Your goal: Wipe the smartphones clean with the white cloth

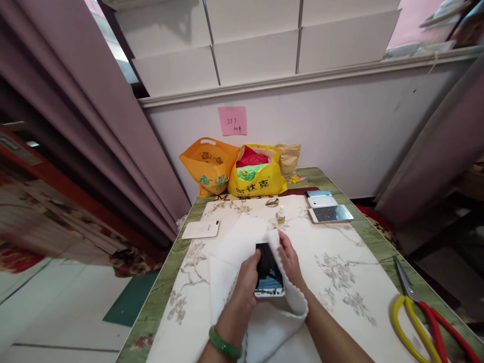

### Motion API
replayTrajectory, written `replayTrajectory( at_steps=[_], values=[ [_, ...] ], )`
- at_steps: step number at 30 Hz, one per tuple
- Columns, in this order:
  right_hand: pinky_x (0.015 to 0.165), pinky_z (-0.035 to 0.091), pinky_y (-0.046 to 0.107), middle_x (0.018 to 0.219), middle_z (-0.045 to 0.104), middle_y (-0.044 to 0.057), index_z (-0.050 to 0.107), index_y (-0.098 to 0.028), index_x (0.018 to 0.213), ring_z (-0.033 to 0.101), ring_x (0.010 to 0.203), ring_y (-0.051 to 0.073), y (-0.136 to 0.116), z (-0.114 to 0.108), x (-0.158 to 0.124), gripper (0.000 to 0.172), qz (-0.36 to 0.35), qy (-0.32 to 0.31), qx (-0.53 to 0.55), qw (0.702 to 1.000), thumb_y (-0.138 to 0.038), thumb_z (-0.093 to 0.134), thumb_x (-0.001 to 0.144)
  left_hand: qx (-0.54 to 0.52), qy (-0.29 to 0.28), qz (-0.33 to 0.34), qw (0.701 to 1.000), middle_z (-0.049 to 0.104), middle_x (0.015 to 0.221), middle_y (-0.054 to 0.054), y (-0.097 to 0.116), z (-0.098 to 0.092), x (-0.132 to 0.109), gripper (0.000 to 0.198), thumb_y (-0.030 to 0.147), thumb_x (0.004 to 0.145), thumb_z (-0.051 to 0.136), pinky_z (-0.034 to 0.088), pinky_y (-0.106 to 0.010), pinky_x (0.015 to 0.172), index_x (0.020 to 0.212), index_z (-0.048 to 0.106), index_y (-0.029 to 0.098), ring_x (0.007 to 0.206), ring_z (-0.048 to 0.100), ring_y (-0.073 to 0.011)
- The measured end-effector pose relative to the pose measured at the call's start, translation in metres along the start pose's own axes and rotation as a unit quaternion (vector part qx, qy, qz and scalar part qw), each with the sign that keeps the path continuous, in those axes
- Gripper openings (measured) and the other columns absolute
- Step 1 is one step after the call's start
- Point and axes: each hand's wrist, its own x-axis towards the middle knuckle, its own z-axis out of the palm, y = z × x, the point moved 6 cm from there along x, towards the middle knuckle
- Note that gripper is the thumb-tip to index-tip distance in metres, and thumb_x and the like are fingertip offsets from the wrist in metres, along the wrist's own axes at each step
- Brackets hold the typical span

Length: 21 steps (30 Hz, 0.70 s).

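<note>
My left hand (245, 285) grips a white smartphone (268, 275) by its left edge, screen up, over a white cloth (234, 242) spread on the table. A green bangle sits on that wrist. My right hand (290, 259) is closed on a fold of the same cloth and presses it against the phone's right top corner. The dark screen shows reflections. A small bottle with a yellow label (281, 216) stands just beyond the hands.
Another white phone (201, 229) lies at the left; three phones (328, 207) lie at the back right. Yellow and red scissors (419, 310) rest near the right edge. Orange (207, 166) and yellow bags (257, 174) stand by the wall. A flowered cloth (351, 272) covers the green table.
</note>
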Motion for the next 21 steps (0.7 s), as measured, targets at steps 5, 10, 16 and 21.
replayTrajectory(
  at_steps=[5, 10, 16, 21],
  values=[
    [0.111, 0.030, 0.047, 0.151, 0.035, 0.009, 0.064, -0.024, 0.122, 0.034, 0.137, 0.031, -0.019, 0.009, 0.001, 0.050, -0.120, -0.061, -0.105, 0.985, -0.042, 0.071, 0.076, 0.060, 0.017, 0.105, 0.992, 0.068, 0.069, -0.004, 0.018, -0.006, 0.003, 0.035, 0.043, 0.073, 0.065, 0.047, -0.029, 0.060, 0.089, 0.069, 0.013, 0.063, 0.059, -0.0178],
    [0.073, 0.052, 0.034, 0.109, 0.064, 0.009, 0.055, -0.021, 0.116, 0.062, 0.087, 0.022, 0.001, 0.002, 0.000, 0.064, 0.009, 0.022, -0.050, 0.998, -0.041, 0.082, 0.062, 0.203, 0.018, 0.197, 0.959, 0.050, 0.057, 0.003, 0.032, -0.016, 0.003, 0.041, 0.058, 0.077, 0.058, 0.034, -0.023, 0.051, 0.071, 0.058, 0.017, 0.054, 0.043, -0.0120],
    [0.052, 0.042, 0.025, 0.065, 0.062, -0.003, 0.059, -0.019, 0.083, 0.054, 0.056, 0.014, 0.021, 0.015, -0.003, 0.038, 0.169, -0.061, 0.145, 0.973, -0.053, 0.072, 0.071, 0.306, -0.058, 0.228, 0.923, 0.043, 0.059, 0.004, 0.037, -0.006, -0.004, 0.041, 0.056, 0.080, 0.055, 0.030, -0.023, 0.054, 0.064, 0.049, 0.019, 0.058, 0.038, -0.0119],
    [0.052, 0.043, 0.025, 0.061, 0.060, -0.005, 0.057, -0.022, 0.085, 0.054, 0.055, 0.015, 0.025, 0.012, -0.004, 0.034, 0.208, 0.002, 0.196, 0.958, -0.054, 0.065, 0.076, 0.349, -0.066, 0.241, 0.903, 0.042, 0.057, 0.004, 0.037, 0.015, -0.003, 0.043, 0.057, 0.083, 0.051, 0.028, -0.025, 0.053, 0.061, 0.047, 0.020, 0.057, 0.038, -0.0126]
  ],
)
